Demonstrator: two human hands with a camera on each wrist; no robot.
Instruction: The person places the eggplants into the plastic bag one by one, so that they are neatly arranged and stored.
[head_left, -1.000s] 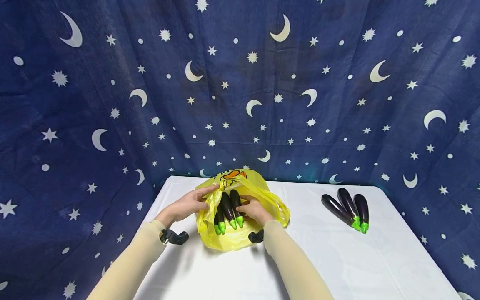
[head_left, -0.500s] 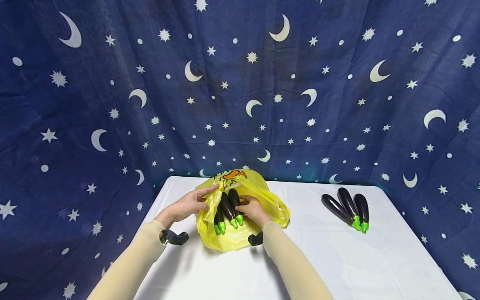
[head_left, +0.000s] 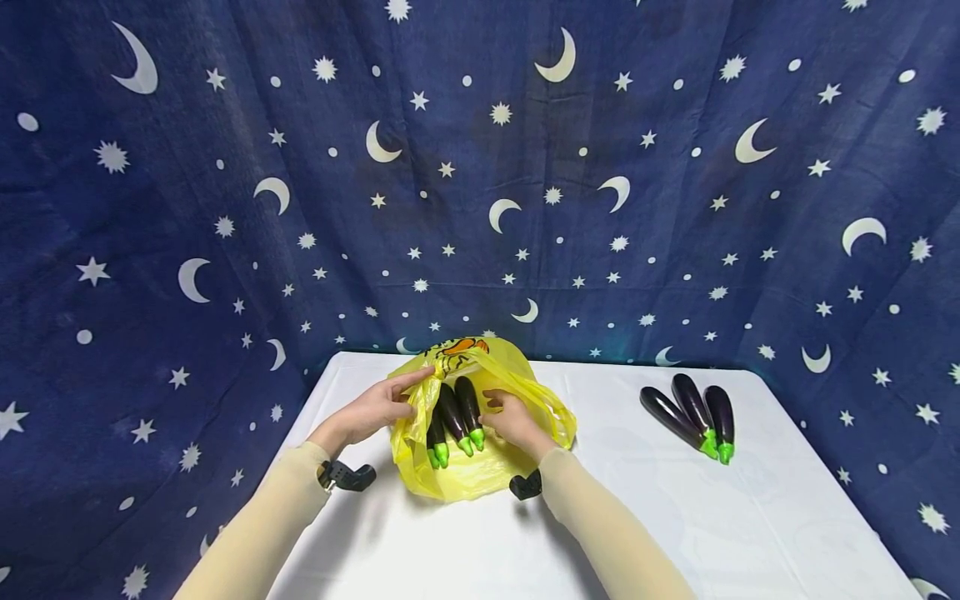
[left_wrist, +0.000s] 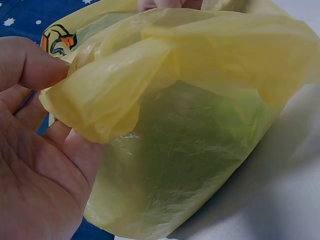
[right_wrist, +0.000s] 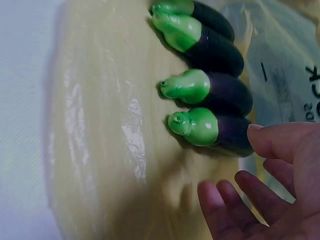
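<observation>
A yellow plastic bag (head_left: pixel 480 482) lies on its side with its mouth facing the near side. Several dark eggplants (head_left: pixel 453 414) with green stem ends rest side by side inside. My left hand (head_left: pixel 369 412) grips the left rim of the bag; in the left wrist view the fingers (left_wrist: pixel 37 72) are around the plastic (left_wrist: pixel 115 95). Inside the mouth, my right hand (head_left: pixel 517 421) has its fingers loosely spread and holds nothing. In the right wrist view its thumb tip (right_wrist: pixel 256 128) is at the end eggplant (right_wrist: pixel 234 136); whether they touch, I cannot tell.
Three more eggplants (head_left: pixel 692 412) lie fanned out on the white table (head_left: pixel 750 525), right of the bag. A dark blue cloth (head_left: pixel 525 275) with moons and stars hangs behind the table and at both sides. Each wrist carries a black strap device (head_left: pixel 352 477).
My right hand has shifted slightly right, its fingers loosening away from the rightmost eggplant in the bag. My left hand keeps its grip on the rim. The head view has shifted slightly.
</observation>
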